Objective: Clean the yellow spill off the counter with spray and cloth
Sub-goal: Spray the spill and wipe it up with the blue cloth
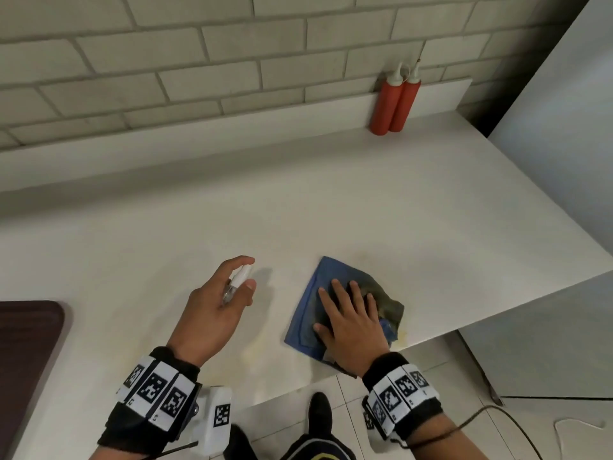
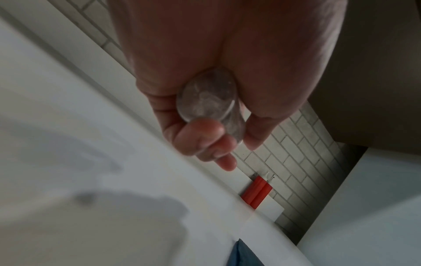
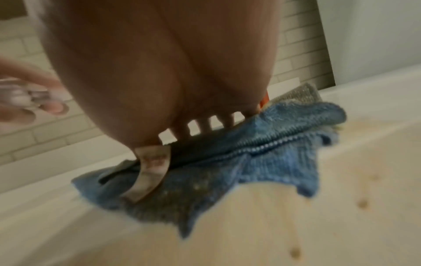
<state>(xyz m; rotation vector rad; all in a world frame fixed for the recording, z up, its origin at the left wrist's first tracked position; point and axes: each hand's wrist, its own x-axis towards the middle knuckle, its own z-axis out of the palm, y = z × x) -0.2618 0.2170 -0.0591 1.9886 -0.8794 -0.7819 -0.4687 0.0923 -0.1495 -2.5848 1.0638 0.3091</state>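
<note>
My left hand (image 1: 229, 287) grips a small clear spray bottle (image 1: 236, 283) with a white nozzle, held above the white counter (image 1: 166, 234); its round clear base (image 2: 206, 96) shows between the curled fingers in the left wrist view. My right hand (image 1: 348, 313) lies flat with straight fingers on a blue cloth (image 1: 308, 310), pressing it onto the counter near the front edge. The cloth (image 3: 262, 162) is crumpled and stained, with a white tag (image 3: 150, 169). Faint yellow smears (image 1: 255, 353) stay left of the cloth, and yellow drops (image 3: 362, 203) dot the surface near it.
Two red squeeze bottles (image 1: 394, 101) stand at the back right against the brick-tiled wall (image 1: 199, 61). A dark brown tray (image 1: 26, 353) lies at the counter's left. A white appliance side (image 1: 564, 127) bounds the right end. The counter's front edge runs just below my hands.
</note>
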